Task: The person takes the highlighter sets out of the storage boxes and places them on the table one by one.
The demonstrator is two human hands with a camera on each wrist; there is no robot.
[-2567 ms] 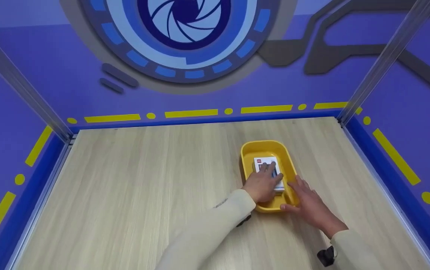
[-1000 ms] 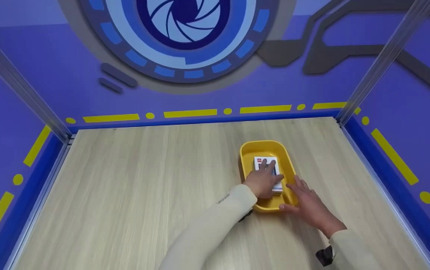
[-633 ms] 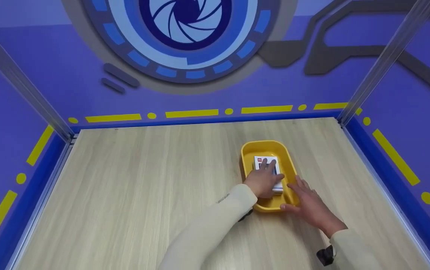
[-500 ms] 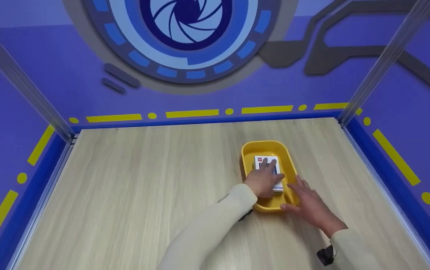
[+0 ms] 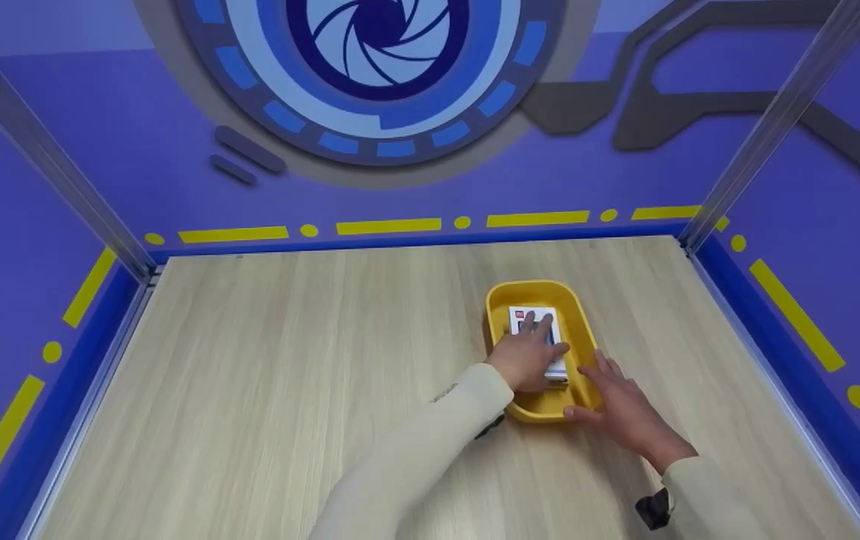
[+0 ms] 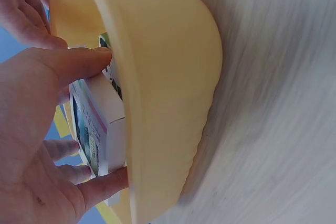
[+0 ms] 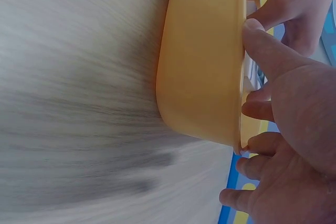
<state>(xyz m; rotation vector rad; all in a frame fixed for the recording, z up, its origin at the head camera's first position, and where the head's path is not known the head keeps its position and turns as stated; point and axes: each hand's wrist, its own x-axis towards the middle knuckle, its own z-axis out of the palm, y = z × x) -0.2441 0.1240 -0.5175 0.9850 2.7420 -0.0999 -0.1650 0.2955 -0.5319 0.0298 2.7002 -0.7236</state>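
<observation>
A yellow plastic bin (image 5: 538,407) stands on the wooden table, right of centre. In it lies a small white printed box (image 5: 555,369) with a red logo in one corner. My left hand (image 5: 523,361) reaches over the bin's left rim and grips this box from above, thumb and fingers spread across it. The left wrist view shows the white box (image 6: 113,145) tilted, and a green-and-black patterned item (image 6: 108,69) beside it under the thumb. My right hand (image 5: 628,412) rests against the bin's near right corner with extended fingers; its thumb touches the rim (image 7: 242,51).
Pale wooden tabletop (image 5: 287,375) extends left of the bin. Purple panels (image 5: 430,187) with yellow markings wall in the back and sides. Metal posts (image 5: 782,120) stand at the back corners. Both forearms wear cream sleeves (image 5: 415,457) with black straps.
The white box and my left hand have shifted slightly toward the bin's far end, and the box's near edge looks a little raised. My right hand has kept its place on the bin.
</observation>
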